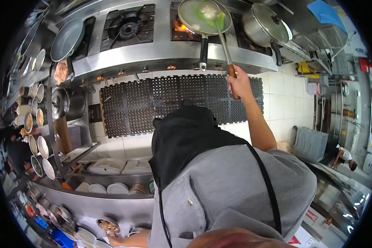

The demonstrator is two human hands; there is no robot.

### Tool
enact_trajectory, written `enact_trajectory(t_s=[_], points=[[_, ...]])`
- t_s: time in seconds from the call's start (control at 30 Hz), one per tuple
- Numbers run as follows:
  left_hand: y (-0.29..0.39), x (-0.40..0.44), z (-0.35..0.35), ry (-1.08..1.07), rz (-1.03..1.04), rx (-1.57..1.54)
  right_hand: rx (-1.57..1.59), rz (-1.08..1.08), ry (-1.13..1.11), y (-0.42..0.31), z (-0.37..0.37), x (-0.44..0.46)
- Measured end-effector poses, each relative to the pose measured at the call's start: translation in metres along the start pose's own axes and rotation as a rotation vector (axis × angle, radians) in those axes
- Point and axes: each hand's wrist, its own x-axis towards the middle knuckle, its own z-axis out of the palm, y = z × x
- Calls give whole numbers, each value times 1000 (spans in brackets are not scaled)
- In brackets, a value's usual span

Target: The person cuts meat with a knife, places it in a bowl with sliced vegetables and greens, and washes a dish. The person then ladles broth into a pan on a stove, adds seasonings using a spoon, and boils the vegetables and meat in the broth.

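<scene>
My right hand (239, 84) is wrapped round the wooden grip of a long metal ladle (224, 45). The ladle's head rests inside a frying pan (185, 20), among green leaves (221, 20) and some pale food. Flames (180, 28) show under that pan, and its black handle points toward me. Far off at the lower left, my left hand (116, 240) reaches to the counter behind, close to a round bowl of light-brown strips (108, 224) and some plates. Its fingers are small and partly hidden, so their grip is unclear.
A lidded pot (268, 25) stands right of the pan. To the left are a bare burner (129, 29) and another frying pan (68, 39). Black rubber mats (132, 105) cover the floor. Bowls (42, 146) line the left shelf; a grey crate (310, 144) sits at right.
</scene>
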Motion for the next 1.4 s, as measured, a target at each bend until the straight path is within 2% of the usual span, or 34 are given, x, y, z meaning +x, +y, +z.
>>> enact_trajectory(t_s=[0.07, 0.1, 0.13, 0.17, 0.2, 0.27, 0.3, 0.33, 0.37, 0.4, 0.43, 0.5, 0.53, 0.57, 0.6, 0.63, 0.7, 0.8, 0.87, 0.9, 0.97, 1.03, 1.07, 1.1, 1.13, 1.17, 1.2, 1.23, 1.27, 1.33, 1.37, 1.4], points=[[42, -1, -23, 89, 191, 70, 471, 113, -225, -13, -15, 9], [70, -6, -30, 126, 291, 64, 595, 125, -282, -13, -24, 15], [104, -9, -28, 208, 502, -46, 607, 127, -280, -16, -33, 18], [162, -21, -33, 120, 500, -301, 680, 140, -318, -22, -43, 21], [227, -27, -22, -125, 209, -1232, 752, 156, -357, -28, -53, 23], [366, -71, -35, -424, 273, -1342, 693, 160, -339, -44, -72, 24], [422, -87, -30, -428, 516, -1241, 481, 122, -324, -49, -81, 24], [492, -124, -47, -627, 493, -1342, 267, 79, -307, -51, -90, 25], [549, -154, -56, -637, 657, -1237, 161, 39, -297, -48, -98, 27], [600, -186, -69, -732, 786, -1196, 168, 26, -303, -46, -103, 28], [651, -210, -67, -625, 1017, -1163, 64, -12, -235, -44, -109, 29], [739, -257, -75, -660, 1185, -961, -60, -43, -104, -29, -115, 29], [784, -277, -64, -680, 1410, -1144, -59, -54, -115, -25, -118, 29], [825, -296, -60, -533, 1536, -1062, -93, -51, -85, -22, -119, 29], [853, -322, -72, -371, 1506, -880, -128, -48, -58, -19, -120, 28], [877, -343, -79, -416, 1488, -818, -97, -38, -79, -16, -120, 26], [929, -370, -64, -308, 1590, -709, -112, -93, -70, -4, -114, 25], [968, -392, -60, -304, 1601, -615, -59, -119, -54, -8, -104, 23], [983, -398, -56, -228, 1673, -539, -129, 27, -60, -17, -99, 19], [988, -399, -53, -237, 1668, -539, -136, 31, -65, -14, -94, 18], [981, -389, -78, -175, 1709, -626, -131, -57, 21, -6, -80, 20], [967, -359, -103, -68, 1825, -808, -262, -84, 30, -17, -69, 18], [946, -335, -117, 2, 1858, -1041, -253, -113, 49, -18, -61, 14], [912, -304, -143, 38, 1852, -1121, -288, -126, 44, -22, -51, 12], [893, -269, -150, 136, 1818, -1237, -131, -59, 59, -12, -39, 10], [865, -227, -160, 171, 1759, -1225, -54, -128, 60, -39, -21, 1], [840, -183, -167, 152, 1689, -1331, -41, 2, 70, -43, -8, -2], [825, -123, -164, 253, 1591, -1355, -142, -99, 137, -33, 5, -1], [809, -64, -159, 340, 1514, -1387, -113, -46, 151, -42, 21, -4], [794, 74, -126, 368, 1240, -1386, -12, 44, 230, -69, 62, -16], [784, 137, -125, 333, 1038, -1406, -43, 63, 234, -91, 84, -20], [780, 214, -109, 329, 868, -1348, 56, -5, 267, -92, 107, -19]])
